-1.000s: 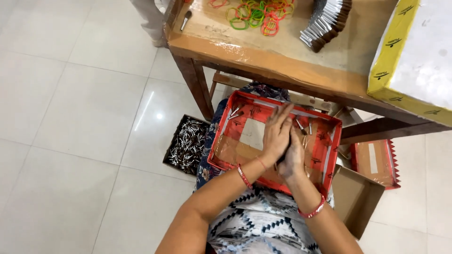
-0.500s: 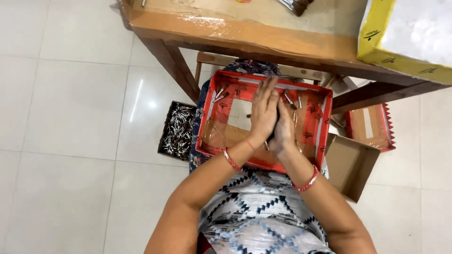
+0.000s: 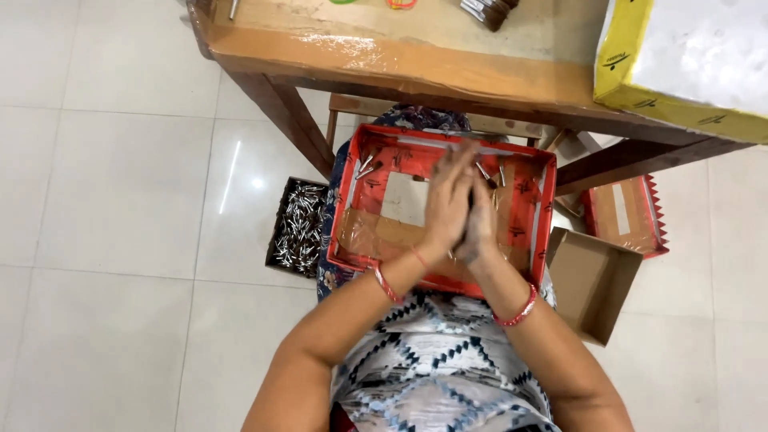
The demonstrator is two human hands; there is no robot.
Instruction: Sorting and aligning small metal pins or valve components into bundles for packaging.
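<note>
Both palms, left hand (image 3: 444,200) against right hand (image 3: 480,220), press flat together over the red tray (image 3: 360,212) on the lap; probably small metal pieces (image 3: 364,168) lie trapped between them, though that is hidden; the tray sits beneath to catch strays.

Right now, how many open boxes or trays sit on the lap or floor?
4: a red tray on the lap under the hands, a dark box of metal pieces to its left, a brown box and a red lid on its right.

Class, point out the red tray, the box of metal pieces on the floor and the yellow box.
Red tray (image 3: 358,214): head view, left wall.
Box of metal pieces (image 3: 298,226): head view, middle of the pile.
Yellow box (image 3: 618,70): head view, left yellow side.
</note>
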